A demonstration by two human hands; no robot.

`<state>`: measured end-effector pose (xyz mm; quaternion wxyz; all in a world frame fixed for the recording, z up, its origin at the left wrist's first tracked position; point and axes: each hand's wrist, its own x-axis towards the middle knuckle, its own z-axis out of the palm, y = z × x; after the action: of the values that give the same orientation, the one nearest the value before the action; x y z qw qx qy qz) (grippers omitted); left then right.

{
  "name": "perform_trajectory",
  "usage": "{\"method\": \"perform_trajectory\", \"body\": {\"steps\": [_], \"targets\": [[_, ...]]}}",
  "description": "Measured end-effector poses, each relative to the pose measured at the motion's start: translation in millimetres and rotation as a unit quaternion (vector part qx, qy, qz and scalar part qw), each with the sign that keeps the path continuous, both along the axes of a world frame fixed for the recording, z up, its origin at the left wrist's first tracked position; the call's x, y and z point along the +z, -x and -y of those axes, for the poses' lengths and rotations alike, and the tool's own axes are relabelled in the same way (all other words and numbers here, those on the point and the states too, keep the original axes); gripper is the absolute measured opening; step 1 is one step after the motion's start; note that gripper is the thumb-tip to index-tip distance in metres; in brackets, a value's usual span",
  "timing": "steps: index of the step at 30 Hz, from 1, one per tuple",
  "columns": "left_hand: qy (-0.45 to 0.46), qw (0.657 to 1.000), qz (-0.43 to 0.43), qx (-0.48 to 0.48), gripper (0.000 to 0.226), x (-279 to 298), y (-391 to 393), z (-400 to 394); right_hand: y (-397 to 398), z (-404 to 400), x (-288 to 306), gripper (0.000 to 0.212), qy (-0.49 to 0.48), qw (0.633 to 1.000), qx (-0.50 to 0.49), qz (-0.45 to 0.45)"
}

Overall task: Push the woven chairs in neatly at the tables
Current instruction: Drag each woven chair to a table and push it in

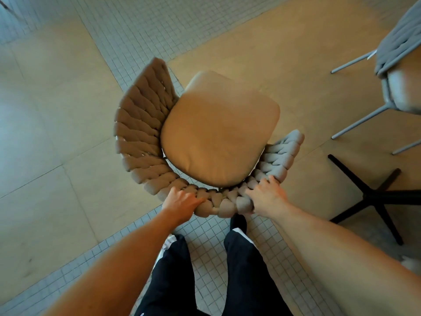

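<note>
**K:** Head view, straight down on the woven chair. Landmark = its tan seat cushion. Where are the hands?

**M:** Both on the braided back rim, on the near side of the cushion. Left hand grips the rim near-left of the cushion, fingers curled over the top braid. Right hand grips it near-right, fingers wrapped over the rim, thumb side toward the middle.

**K:** Chair position?

**M:** Out on open floor, not under any tabletop in view. The cushion's front edge points away from the person and slightly right. Left wing of the woven back curves up past the cushion's left edge.

**K:** Room around it?

**M:** Left of and beyond the cushion: bare floor, big smooth tiles crossed by small mosaic strips. Right of the cushion: black cross-shaped table base, apart from the chair's right wing. Far right: grey chair with thin metal legs, well apart from the cushion.

**K:** Near side?

**M:** Person's legs in dark trousers just behind the rim, one foot close under it.
</note>
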<state>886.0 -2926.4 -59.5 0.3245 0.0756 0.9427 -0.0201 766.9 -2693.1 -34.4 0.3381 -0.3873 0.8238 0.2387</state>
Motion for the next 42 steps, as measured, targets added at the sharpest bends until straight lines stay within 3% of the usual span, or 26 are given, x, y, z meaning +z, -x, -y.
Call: {"method": "perform_trajectory", "body": {"steps": [12, 18, 23, 30, 37, 42], "targets": [[0.085, 0.973, 0.012, -0.213, 0.050, 34, 17, 138, -86, 124, -11, 0.067, -0.005, 0.987, -0.159, 0.031], [0.114, 0.957, 0.018, -0.267, 0.043, 22, 31, 200, -105, 184, -12, 0.071, 0.023, 0.977, -0.203, 0.057], [0.173, 0.952, 0.016, -0.251, 0.041, 22, 38, 216, -105, 209, -10, 0.072, 0.034, 0.974, -0.215, 0.066], [0.153, 0.972, 0.048, -0.173, 0.069, 39, 36, 197, -107, 199, -7, 0.066, 0.071, 0.977, -0.197, 0.049], [0.090, 0.963, 0.128, -0.221, 0.098, 42, 44, 188, -80, 148, 3, 0.081, 0.085, 0.976, -0.186, 0.075], [0.026, 0.951, 0.162, -0.261, 0.102, 28, 46, 175, -71, 127, 11, 0.081, 0.073, 0.971, -0.219, 0.064]]}}
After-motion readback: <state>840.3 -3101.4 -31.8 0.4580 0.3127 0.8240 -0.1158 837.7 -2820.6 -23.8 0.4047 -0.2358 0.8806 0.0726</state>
